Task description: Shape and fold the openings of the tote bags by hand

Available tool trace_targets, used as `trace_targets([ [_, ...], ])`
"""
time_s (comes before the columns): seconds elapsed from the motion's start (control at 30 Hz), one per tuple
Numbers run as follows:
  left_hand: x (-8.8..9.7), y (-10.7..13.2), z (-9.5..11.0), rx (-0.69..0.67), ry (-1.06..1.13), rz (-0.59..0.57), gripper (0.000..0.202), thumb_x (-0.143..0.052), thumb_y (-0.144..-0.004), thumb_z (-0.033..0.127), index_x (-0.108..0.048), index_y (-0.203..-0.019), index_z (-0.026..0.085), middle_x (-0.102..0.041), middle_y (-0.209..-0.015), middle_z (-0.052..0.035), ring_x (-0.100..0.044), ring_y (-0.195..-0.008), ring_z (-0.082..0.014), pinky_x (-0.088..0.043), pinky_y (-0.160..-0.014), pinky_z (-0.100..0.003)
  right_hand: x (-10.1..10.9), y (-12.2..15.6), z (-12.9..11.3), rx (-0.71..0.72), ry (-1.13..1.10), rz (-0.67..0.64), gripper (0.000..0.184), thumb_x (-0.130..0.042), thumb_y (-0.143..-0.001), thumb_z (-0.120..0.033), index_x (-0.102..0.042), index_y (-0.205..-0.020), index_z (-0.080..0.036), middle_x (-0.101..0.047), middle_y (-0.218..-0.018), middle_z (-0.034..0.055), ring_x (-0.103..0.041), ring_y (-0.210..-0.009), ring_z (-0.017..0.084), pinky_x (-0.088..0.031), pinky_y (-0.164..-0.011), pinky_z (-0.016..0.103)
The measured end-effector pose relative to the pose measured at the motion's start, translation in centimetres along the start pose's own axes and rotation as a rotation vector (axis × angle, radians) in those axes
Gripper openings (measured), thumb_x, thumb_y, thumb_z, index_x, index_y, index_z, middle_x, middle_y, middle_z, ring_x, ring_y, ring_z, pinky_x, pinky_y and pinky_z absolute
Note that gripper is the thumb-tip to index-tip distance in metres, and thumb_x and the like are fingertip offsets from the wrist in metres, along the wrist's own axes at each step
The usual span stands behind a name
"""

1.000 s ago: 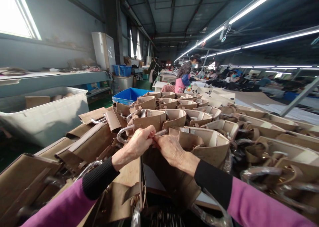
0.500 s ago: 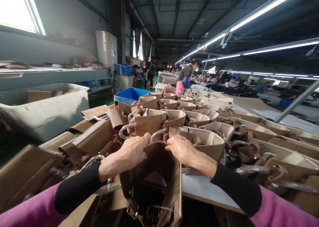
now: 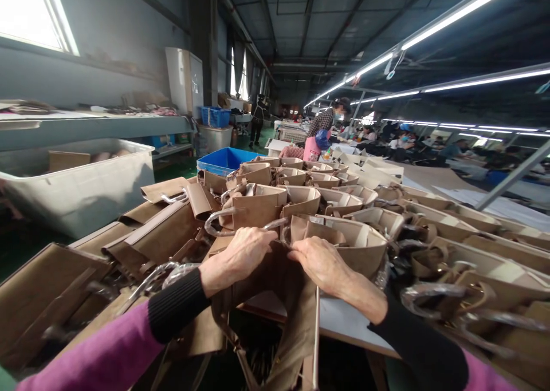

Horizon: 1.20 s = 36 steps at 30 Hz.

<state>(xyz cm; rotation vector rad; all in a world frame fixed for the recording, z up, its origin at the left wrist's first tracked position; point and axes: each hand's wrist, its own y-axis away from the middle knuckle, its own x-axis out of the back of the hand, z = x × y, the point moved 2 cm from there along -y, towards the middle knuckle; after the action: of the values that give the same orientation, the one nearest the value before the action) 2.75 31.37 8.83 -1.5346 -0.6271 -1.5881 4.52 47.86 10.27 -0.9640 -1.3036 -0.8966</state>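
Note:
Both hands grip the upper edge of a brown handbag (image 3: 296, 316) that hangs before me at the table's near edge. My left hand (image 3: 243, 256) pinches that edge from the left, fingers curled over it. Close beside it, my right hand (image 3: 322, 262) pinches the same edge from the right. A strap with metal fittings dangles at the bag's lower left. Just beyond the hands stand an open tan bag (image 3: 361, 245) and another brown bag (image 3: 260, 205) with a plastic-wrapped handle (image 3: 215, 222).
Rows of similar bags cover the table (image 3: 339, 316). Further bags (image 3: 150, 236) are piled at the left. A blue crate (image 3: 223, 161) stands behind them, and a large pale tub (image 3: 86, 190) is at far left. A co-worker (image 3: 320, 130) stands beyond the table.
My left hand has slid right along the bag's edge, closer to my right hand. The right hand has shifted slightly right and down.

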Motion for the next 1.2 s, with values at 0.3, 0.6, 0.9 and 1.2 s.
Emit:
trace_targets([
  [0.3,-0.1,-1.3,1.5,-0.037,-0.036,-0.012,0.028,-0.046,-0.09,0.03,-0.066,-0.077,0.016,-0.07,-0.072,-0.0082,-0.067,-0.069,-0.0228,-0.041,-0.055,-0.026,0.2,0.3,-0.3,-0.052,0.066,0.03,0.022,-0.057,-0.092,-0.032,-0.071,-0.081,-0.019,-0.07,-0.077,0.0118,-0.067,-0.076,0.031,-0.044,-0.06,0.032],
  [0.6,0.7,-2.0,1.5,-0.009,0.043,-0.069,0.025,-0.044,-0.087,0.018,-0.067,-0.078,0.017,-0.069,-0.073,-0.0058,-0.066,-0.071,-0.0184,-0.044,-0.06,-0.023,-0.5,-1.2,-0.9,0.001,0.043,0.069,0.016,-0.058,-0.091,-0.032,-0.067,-0.083,-0.022,-0.071,-0.078,0.0053,-0.067,-0.078,0.025,-0.043,-0.061,0.027],
  [0.9,1.3,6.1,-0.2,0.222,-0.082,0.204,0.042,-0.069,-0.074,0.033,-0.055,-0.111,0.017,-0.06,-0.115,-0.009,-0.052,-0.106,-0.0264,-0.039,-0.092,-0.039,0.1,-1.7,-1.1,-0.02,0.038,0.056,0.025,-0.053,-0.094,-0.03,-0.069,-0.078,-0.02,-0.07,-0.078,0.0067,-0.066,-0.08,0.023,-0.041,-0.061,0.027],
  [1.2,0.2,5.7,-1.2,0.375,-0.044,0.143,0.008,-0.056,-0.082,0.02,-0.063,-0.085,0.018,-0.067,-0.087,-0.0049,-0.057,-0.088,-0.0239,-0.038,-0.081,-0.037,0.1,-2.1,-1.4,-0.025,0.032,0.033,0.025,-0.054,-0.094,-0.03,-0.069,-0.076,-0.021,-0.07,-0.075,0.0041,-0.066,-0.077,0.022,-0.038,-0.058,0.026],
])
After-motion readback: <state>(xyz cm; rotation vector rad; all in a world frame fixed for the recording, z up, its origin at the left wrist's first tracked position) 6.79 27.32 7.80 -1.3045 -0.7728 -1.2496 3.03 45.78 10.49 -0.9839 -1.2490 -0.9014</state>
